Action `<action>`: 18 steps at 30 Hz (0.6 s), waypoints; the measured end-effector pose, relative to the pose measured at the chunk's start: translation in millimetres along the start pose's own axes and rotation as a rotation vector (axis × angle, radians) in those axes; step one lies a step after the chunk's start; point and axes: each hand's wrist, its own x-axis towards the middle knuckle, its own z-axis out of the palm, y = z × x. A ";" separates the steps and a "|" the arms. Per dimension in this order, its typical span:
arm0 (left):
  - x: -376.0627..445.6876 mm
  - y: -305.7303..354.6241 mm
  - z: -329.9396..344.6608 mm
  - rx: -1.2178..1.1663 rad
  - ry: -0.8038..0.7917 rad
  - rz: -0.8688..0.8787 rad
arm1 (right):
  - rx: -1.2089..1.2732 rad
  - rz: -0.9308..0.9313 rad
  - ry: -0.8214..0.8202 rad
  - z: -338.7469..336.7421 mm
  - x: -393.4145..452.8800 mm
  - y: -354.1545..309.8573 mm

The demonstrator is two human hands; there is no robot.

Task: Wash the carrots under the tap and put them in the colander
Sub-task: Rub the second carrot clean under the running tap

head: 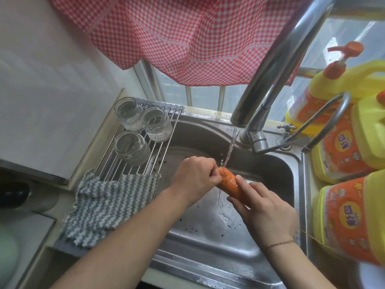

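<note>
Carrot: one carrot [230,184] sits just below the middle of the frame, held slantwise over the sink [208,232], its upper end right under the thin stream from the tap [270,65].
How it will handle: stiff and fairly light, I'd say, so it won't bend or bruise. Wet, its skin looks glossy and is likely slippery. Dark specks of dirt show near the upper end.
Where to take hold: best at both ends, leaving the middle bare to the water, with a wrap round the thicker part instead of a fingertip pinch.
Left hand: the left hand [195,176] is curled tight at the carrot's upper end, fingers bunched together and closed on it, knuckles toward me.
Right hand: the right hand [268,211] grips the lower end. The thumb lies along the top of the carrot and the fingers wrap beneath, closed round it, not spread.
Colander: I can't see one from here.
Nearby: three upturned glass jars [143,124] stand on a wire rack [133,161] at the sink's left edge, a striped cloth [104,203] draped below them. Yellow detergent bottles [350,147] crowd the right edge of the frame.
Step, as I judge it: rinsing and rubbing this carrot; no sign yet of where it goes after.
</note>
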 end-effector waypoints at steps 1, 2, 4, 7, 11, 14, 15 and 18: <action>-1.1 -1.4 0.4 -0.024 0.033 -0.023 | 0.038 0.048 -0.017 -0.7 1.0 -2.0; -2.7 -3.3 0.4 -0.055 0.058 -0.047 | 0.083 0.097 -0.035 -1.7 1.7 -3.6; -6.5 -6.8 0.1 -0.111 0.088 -0.053 | 0.154 0.156 -0.061 -2.7 1.9 -4.2; -11.4 -9.8 1.3 -0.247 0.104 -0.060 | 0.215 0.179 -0.064 -3.8 2.8 -2.0; -11.7 -10.9 7.6 -0.397 0.086 -0.181 | 0.269 0.193 -0.073 -6.8 6.0 -4.7; -12.0 0.0 7.5 -0.681 -0.092 -0.261 | 0.266 0.182 -0.065 -8.1 7.2 -7.2; -11.4 2.9 7.6 -0.723 -0.134 -0.261 | 0.250 0.170 -0.059 -8.3 7.5 -7.3; -9.6 8.6 9.7 -0.782 -0.170 -0.259 | 0.202 0.152 -0.041 -8.6 8.2 -7.7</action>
